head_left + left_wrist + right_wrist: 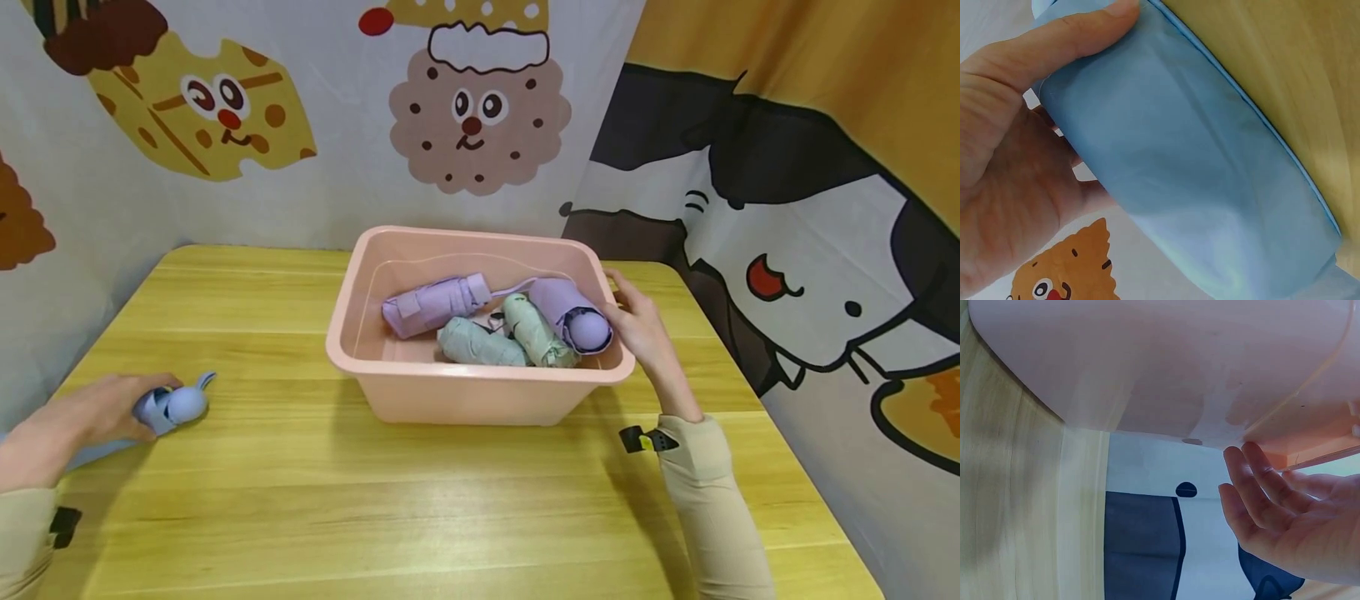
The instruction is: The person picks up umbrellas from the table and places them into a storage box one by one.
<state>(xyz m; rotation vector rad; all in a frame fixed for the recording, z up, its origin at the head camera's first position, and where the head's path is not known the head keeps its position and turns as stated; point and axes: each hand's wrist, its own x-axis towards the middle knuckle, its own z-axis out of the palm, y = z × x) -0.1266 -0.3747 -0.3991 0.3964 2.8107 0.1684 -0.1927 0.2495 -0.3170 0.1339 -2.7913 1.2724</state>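
Note:
My left hand [97,412] grips a folded light-blue umbrella [183,406] at the table's left side. Its rounded handle and wrist strap point toward the bin. In the left wrist view, the thumb lies across the blue fabric [1147,144] and the other fingers are partly hidden beneath. A pink plastic bin [480,372] stands mid-table. My right hand [641,325] holds its right rim; in the right wrist view, the fingers [1260,494] lie against the outside wall. Inside are two purple folded umbrellas [435,306] and two pale-green ones [483,343], lying at different angles.
The wooden table [420,508] has a light, striped grain. A printed cloth [337,200] with cartoon figures hangs behind it and continues along the right side. Dark straps with small devices [647,439] sit on both wrists.

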